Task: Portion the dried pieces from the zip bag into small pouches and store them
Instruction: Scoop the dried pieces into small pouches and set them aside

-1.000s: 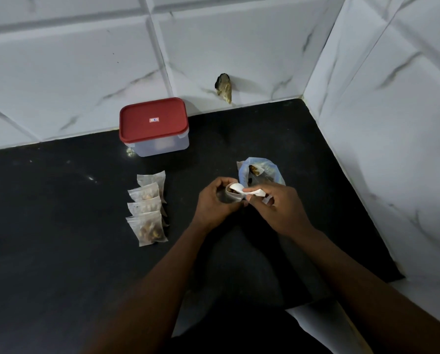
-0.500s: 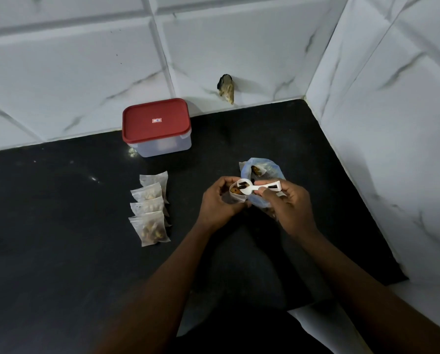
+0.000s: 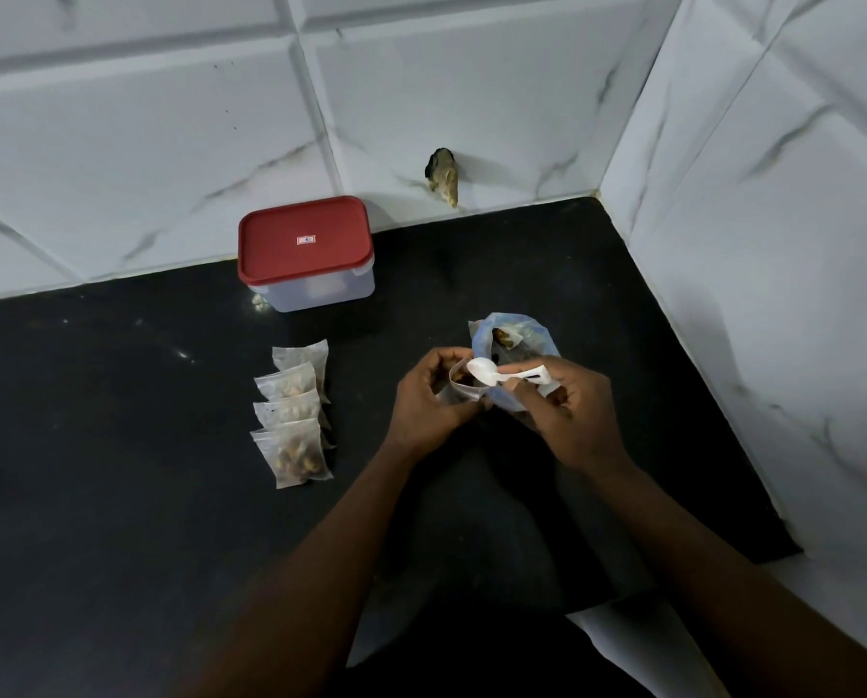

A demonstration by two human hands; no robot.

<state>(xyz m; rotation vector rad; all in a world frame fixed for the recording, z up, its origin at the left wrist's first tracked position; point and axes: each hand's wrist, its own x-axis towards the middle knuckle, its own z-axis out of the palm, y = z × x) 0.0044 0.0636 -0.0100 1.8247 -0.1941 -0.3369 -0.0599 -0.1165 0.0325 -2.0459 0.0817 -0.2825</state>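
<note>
- since half a second ago the white spoon [image 3: 492, 375] has turned: its bowl then carried dark pieces face up, and now shows pale at the mouth of the small pouch [image 3: 455, 390]. hands and bag otherwise keep the same place.
- left hand [image 3: 429, 400] grips the small pouch and holds its mouth open. right hand [image 3: 570, 420] pinches the spoon handle. the two hands are close together over the black counter [image 3: 119, 445].
- step in hand, as judged: tipping a spoonful into the pouch. the next move calls for another dip into the zip bag, or sealing this pouch if it is full; its fill level cannot be told.
- zip bag [image 3: 519, 335] stands open just behind the hands, bluish and crumpled, with brown dried pieces [image 3: 504, 337] visible at its mouth.
- four filled pouches [image 3: 295, 420] lie overlapped in a row to the left. red-lidded container [image 3: 305, 254] stands closed by the wall.
</note>
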